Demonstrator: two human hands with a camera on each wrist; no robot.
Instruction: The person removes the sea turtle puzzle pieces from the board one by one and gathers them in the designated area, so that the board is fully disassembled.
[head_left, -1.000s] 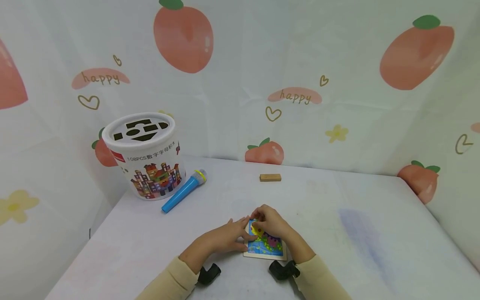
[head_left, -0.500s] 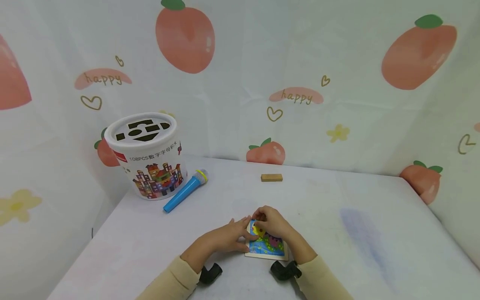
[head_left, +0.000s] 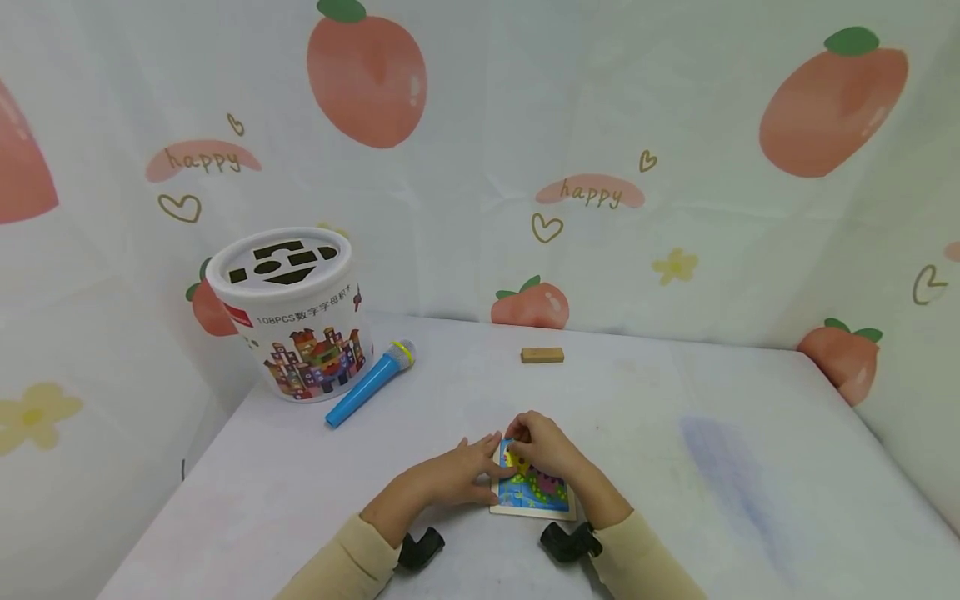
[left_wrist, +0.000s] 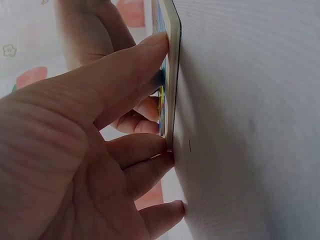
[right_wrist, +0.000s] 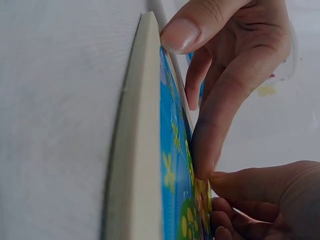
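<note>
High head view faces forward and down; 2 low, close wrist views share the puzzle (head_left: 534, 495) edge-on.

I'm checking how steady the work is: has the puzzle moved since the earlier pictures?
No, not visibly: judged against the wooden block in the head view, the puzzle lies in the same place, with no clear shift either way.

Only the head camera's view has shifted, and very slightly.
</note>
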